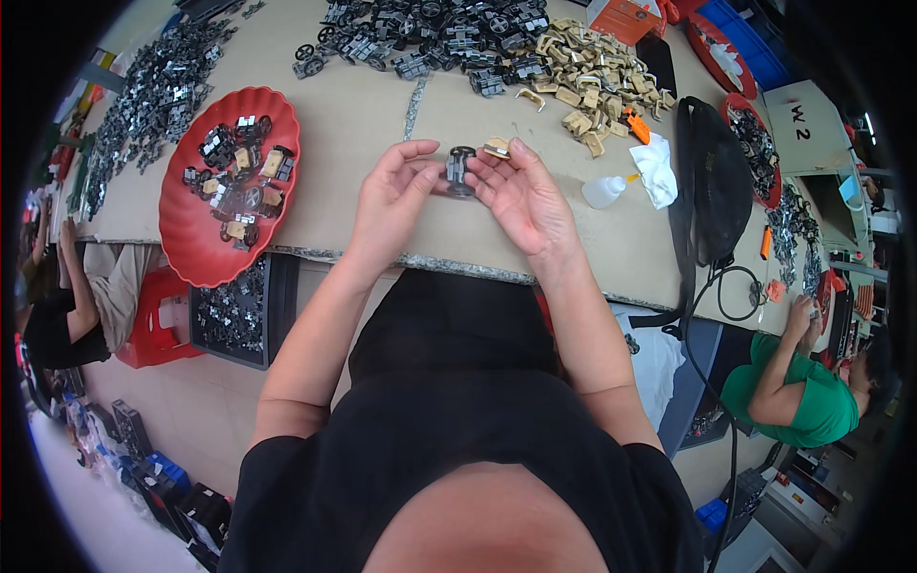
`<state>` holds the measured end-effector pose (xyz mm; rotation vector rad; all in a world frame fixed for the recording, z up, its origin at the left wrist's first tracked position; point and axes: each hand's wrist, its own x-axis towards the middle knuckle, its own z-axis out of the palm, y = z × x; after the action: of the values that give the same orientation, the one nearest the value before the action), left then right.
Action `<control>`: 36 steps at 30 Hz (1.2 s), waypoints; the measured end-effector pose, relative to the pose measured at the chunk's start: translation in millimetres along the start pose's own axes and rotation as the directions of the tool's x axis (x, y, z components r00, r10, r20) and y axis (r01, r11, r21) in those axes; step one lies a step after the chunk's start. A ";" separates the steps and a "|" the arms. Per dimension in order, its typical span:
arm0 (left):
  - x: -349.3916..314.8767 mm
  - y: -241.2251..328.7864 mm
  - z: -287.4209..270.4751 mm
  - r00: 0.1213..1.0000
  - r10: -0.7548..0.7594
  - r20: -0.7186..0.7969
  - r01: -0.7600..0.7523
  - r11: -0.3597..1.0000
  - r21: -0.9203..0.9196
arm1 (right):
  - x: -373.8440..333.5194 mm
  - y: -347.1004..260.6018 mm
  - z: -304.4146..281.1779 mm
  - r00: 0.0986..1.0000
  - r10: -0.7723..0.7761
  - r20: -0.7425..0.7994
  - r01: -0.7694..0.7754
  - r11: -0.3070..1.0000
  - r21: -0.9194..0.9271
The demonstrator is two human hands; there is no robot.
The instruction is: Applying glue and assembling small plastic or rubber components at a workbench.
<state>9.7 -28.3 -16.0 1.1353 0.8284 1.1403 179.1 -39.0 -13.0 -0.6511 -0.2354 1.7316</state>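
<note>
Between my two hands, over the near part of the table, is a toy car chassis (459, 170) with black wheels and a grey middle. My left hand (394, 196) has its fingers curled against the chassis's left side. Pinched between the thumb and a finger of my right hand (528, 201) is a small tan toy car body (497, 147); the other fingertips of that hand touch the chassis's right side. A red scalloped tray (181, 215) to the left contains several cars with tan bodies on black chassis.
Black chassis (449, 33) and tan bodies (592, 72) are heaped at the back. Grey parts (158, 105) spread far left. A white squeeze bottle (604, 192), a tissue (654, 172) and a black bag (718, 181) lie right. Another person in green (802, 392) works at far right.
</note>
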 end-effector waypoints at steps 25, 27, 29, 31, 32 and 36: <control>-6.2 1.6 2.1 0.987 0.063 0.147 -0.088 0.981 0.174 | -9.7 -14.5 -6.3 0.983 0.028 0.182 0.035 0.941 -0.337; -5.4 -1.3 3.6 0.989 0.057 0.139 -0.082 0.979 0.185 | -10.6 -19.1 -6.8 0.987 0.039 0.157 0.027 0.917 -0.399; -4.3 -2.2 6.0 0.984 0.111 0.140 -0.145 0.954 0.262 | -10.8 -17.7 -10.2 0.986 0.069 0.151 -0.002 0.916 -0.402; -4.5 0.3 7.9 0.963 0.217 0.159 -0.264 0.877 0.400 | -11.6 -17.1 -12.0 0.987 0.077 0.139 -0.013 0.912 -0.410; -4.3 0.4 8.7 0.957 0.236 0.170 -0.287 0.861 0.421 | -12.1 -17.6 -12.4 0.989 0.068 0.129 -0.008 0.909 -0.417; -4.7 5.4 10.8 0.945 0.270 0.184 -0.325 0.836 0.443 | -15.8 -21.7 -7.0 0.994 0.019 0.108 0.038 0.863 -0.504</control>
<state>17.2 -35.5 -8.2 1.7704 0.8824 1.1433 203.1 -49.3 -3.6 -0.9315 -0.7912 1.7041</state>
